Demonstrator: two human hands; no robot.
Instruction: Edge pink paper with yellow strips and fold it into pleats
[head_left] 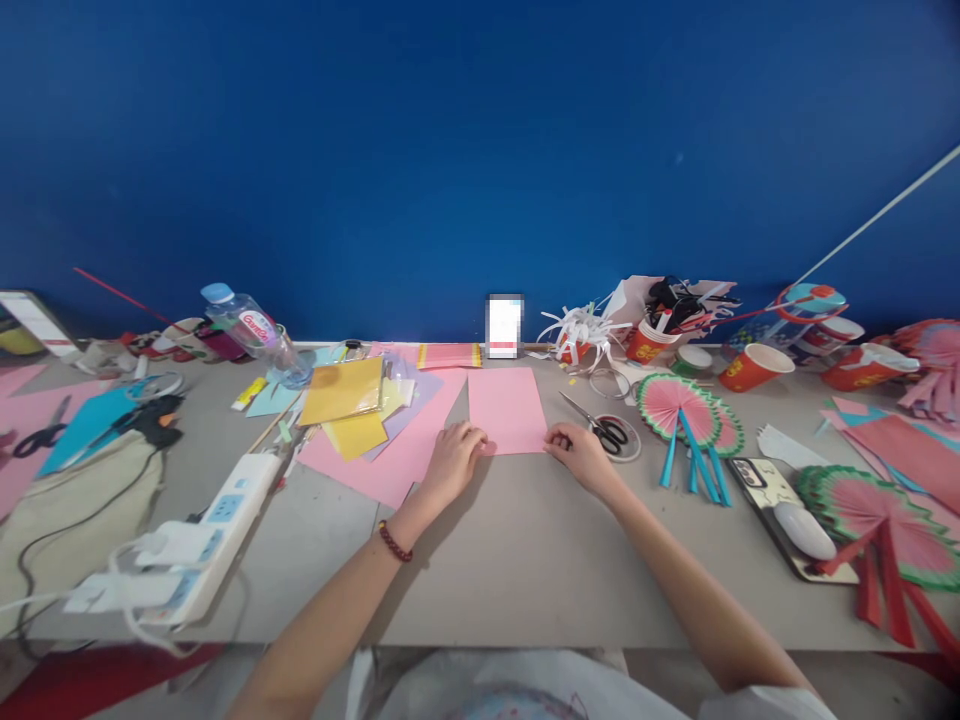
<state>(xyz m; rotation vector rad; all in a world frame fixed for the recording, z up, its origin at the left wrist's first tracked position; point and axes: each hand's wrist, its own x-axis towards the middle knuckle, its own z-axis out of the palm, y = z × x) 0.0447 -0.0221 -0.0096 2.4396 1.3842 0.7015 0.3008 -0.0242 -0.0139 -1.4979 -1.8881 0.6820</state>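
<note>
A pink sheet of paper (507,408) lies in front of me on the grey table. At its lower left corner is my left hand (454,456), fingers curled and closed on the near edge; a dark red bead bracelet (395,541) circles that wrist. My right hand (585,454) pinches the lower right corner between thumb and fingers. Just beyond the right hand, black-handled scissors (609,430) rest on a roll of tape (628,440). More pink paper (405,470) spreads to the left, under yellow sheets (341,390).
A phone (505,326) stands against the blue wall. Pink paper fans (679,408) and another phone with a mouse (804,530) on it lie right. Red paper cups (756,368) line the back. Left are a power strip (238,500) and a tilted water bottle (255,330).
</note>
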